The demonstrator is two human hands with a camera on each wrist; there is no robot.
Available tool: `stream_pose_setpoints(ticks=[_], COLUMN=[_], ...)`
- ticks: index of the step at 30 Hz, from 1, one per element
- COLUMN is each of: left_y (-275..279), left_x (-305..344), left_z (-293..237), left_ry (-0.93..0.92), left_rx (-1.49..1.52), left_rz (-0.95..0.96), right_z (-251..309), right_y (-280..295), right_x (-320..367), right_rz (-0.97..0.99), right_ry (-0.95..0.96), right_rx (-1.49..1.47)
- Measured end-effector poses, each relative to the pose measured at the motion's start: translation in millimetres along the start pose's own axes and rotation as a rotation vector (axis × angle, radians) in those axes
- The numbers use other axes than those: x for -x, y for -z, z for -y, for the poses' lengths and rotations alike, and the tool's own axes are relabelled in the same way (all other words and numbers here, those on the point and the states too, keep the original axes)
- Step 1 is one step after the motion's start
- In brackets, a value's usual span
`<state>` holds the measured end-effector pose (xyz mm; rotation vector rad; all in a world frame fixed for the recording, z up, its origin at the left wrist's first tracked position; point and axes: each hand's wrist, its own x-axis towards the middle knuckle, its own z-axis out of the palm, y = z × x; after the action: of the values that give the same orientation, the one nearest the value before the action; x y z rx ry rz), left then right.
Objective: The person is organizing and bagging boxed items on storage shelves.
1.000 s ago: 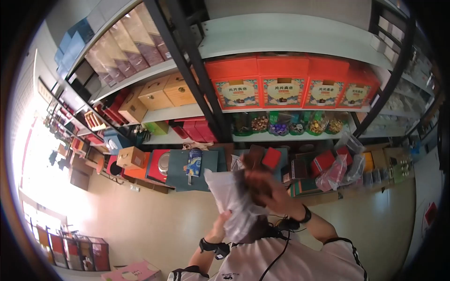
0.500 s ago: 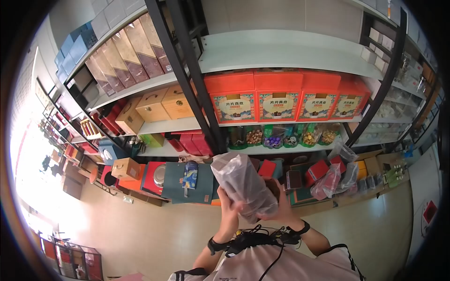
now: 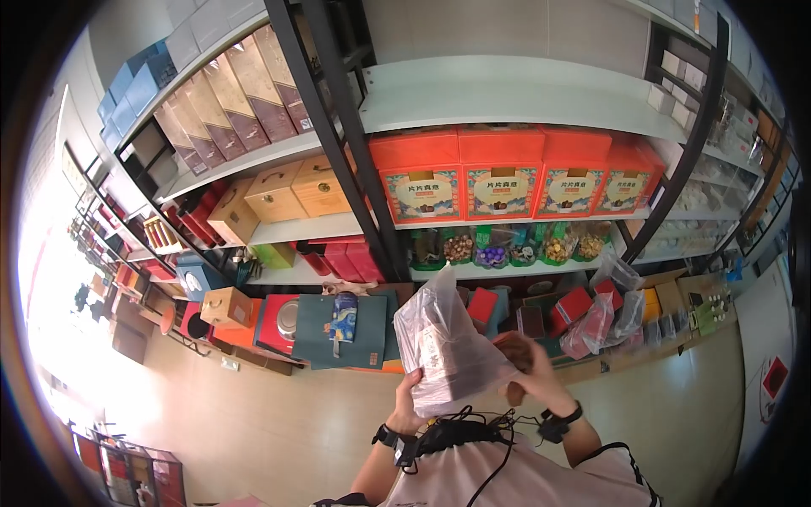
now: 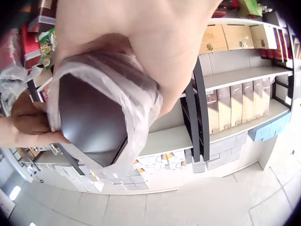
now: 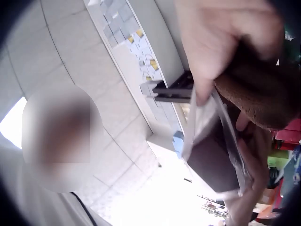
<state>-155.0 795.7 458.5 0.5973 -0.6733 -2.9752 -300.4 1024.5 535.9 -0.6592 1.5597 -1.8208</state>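
Note:
A translucent plastic bag [image 3: 448, 342] hangs in front of the chest with a dark, smooth box [image 4: 91, 117] inside it. My left hand [image 3: 407, 407] grips the bag and box from the left side, thumb on the near face. At the bag's open mouth, my right hand [image 3: 547, 387] pinches the plastic edge, drawn out to the right. That same hand also holds a bunched brown cloth [image 5: 268, 94] against its palm. The bag's rim [image 4: 134, 117] stands loose around the box in the left wrist view.
Behind the bag runs a low counter with a dark green flat box [image 3: 363, 338], red boxes [image 3: 570, 308] and crumpled plastic wrapping [image 3: 591, 329]. Above it, shelves hold orange-red gift boxes [image 3: 498, 177], jars [image 3: 490, 249] and wooden cases [image 3: 274, 194]. Black cords [image 3: 507, 422] hang at the waist.
Half a second ago both hands were close around the bag. Now the right hand has shifted right with the brown cloth, stretching the bag's mouth, and the bag is tilted.

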Motion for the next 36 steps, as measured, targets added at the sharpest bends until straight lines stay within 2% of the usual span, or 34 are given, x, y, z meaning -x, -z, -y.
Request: stream_pose_setpoints(ticks=[2, 3, 5, 8, 9, 10, 11, 12, 14, 16, 17, 19, 20, 21, 22, 23, 24, 26, 28, 29, 30, 31, 32, 33, 34, 35, 36], left_y=[-8.8, -6.9, -9.2, 0.6, 3.6, 4.3, -20.8, -40.9, -70.3, -79.8, -72.0, -49.5, -38.2, -40.5, -49.8, -57.8, -64.8, -71.6, -61.9, -82.5, -77.1, -78.0, -79.8, -84.6, -94.4, -104.8, -114.0], left_x=[9.7, 10.9, 15.7, 16.5, 18.8, 18.6, 30.0, 37.7, 48.2, 51.8, 52.2, 40.3, 38.8, 42.4, 50.7, 50.1, 50.6, 51.2, 48.7, 53.0, 48.0, 42.6, 40.3, 42.9, 46.1, 48.1, 49.5], left_z=[-1.2, -3.6, -3.9, -4.7, -3.7, -2.7, -2.5, -1.1, -2.9, -14.6, -21.2, -25.8, -22.7, -20.7, -12.4, -3.9, 2.7, 0.2, -4.8, -14.2, -19.7, -20.5, -20.0, -16.9, -13.4, -11.0, -8.6], left_ry=[-0.011, 0.016, 0.012, 0.033, 0.075, 0.113, 0.099, 0.096, -0.048, -0.031, -0.018, 0.015, 0.053, 0.109, 0.07, -0.012, -0.098, -0.165, -0.352, -0.36, -0.391, -0.443, -0.486, -0.481, -0.542, -0.608, -0.669], left_rx=[0.049, 0.054, 0.046, 0.004, -0.087, -0.176, -0.303, -0.3, -0.305, -0.054, -0.078, -0.178, -0.256, -0.292, -0.433, -0.469, -0.501, -0.573, -0.52, -0.414, -0.406, -0.488, -0.575, -0.574, -0.704, -0.837, -0.821], left_rz=[-0.022, -0.01, 0.022, 0.136, 0.124, 0.114, 0.061, 0.062, -0.073, -0.079, -0.039, 0.031, 0.052, 0.082, -0.054, 0.031, 0.114, 0.054, -0.02, -0.053, -0.038, -0.055, -0.072, -0.077, -0.074, -0.068, -0.008], right_z=[28.1, 35.9, 47.1, 55.3, 52.2, 49.6, 48.5, 52.4, 47.1, 20.2, 19.9, 24.6, 21.9, 16.9, 18.5, 37.4, 35.4, 30.1, 13.3, 0.5, -10.7, -21.5, -27.0, -29.8, -26.5, -24.9, -26.3], right_y=[17.1, 26.3, 44.1, 18.0, 6.7, -3.5, -8.4, -13.5, -13.1, -10.8, -14.2, -16.8, -16.2, -14.5, -12.1, -17.8, -17.5, -20.9, -30.3, -35.3, -38.7, -47.8, -48.6, -49.2, -51.8, -53.6, -52.7], right_x=[0.7, -5.9, -19.0, -50.5, -55.4, -60.3, -61.8, -53.8, -24.6, 7.2, 10.9, 13.5, 8.6, 0.1, -8.9, -21.4, -18.0, -17.3, -2.0, 12.6, 24.6, 18.9, 15.6, 10.0, 4.4, 1.4, -0.5], right_rz=[-0.053, -0.061, 0.058, -0.086, -0.102, -0.035, 0.039, 0.068, 0.183, 0.359, 0.386, 0.358, 0.356, 0.261, 0.163, 0.067, 0.058, 0.201, 0.216, 0.219, 0.22, 0.161, 0.166, 0.087, 0.006, -0.12, -0.122], right_ry=[0.149, 0.149, 0.379, 0.479, 0.483, 0.478, 0.471, 0.551, 0.445, 0.24, 0.235, 0.614, 0.607, 0.521, 0.44, 0.379, 0.378, 0.406, 0.386, 0.36, 0.334, 0.324, 0.315, 0.325, 0.343, 0.371, 0.379], right_rx=[0.064, 0.061, 0.12, -0.041, -0.043, -0.068, -0.09, 0.168, 0.361, 0.267, 0.274, 0.608, 0.601, 0.428, 0.261, 0.07, 0.068, -0.003, 0.052, 0.108, 0.165, 0.001, 0.002, -0.077, -0.155, -0.048, -0.049])
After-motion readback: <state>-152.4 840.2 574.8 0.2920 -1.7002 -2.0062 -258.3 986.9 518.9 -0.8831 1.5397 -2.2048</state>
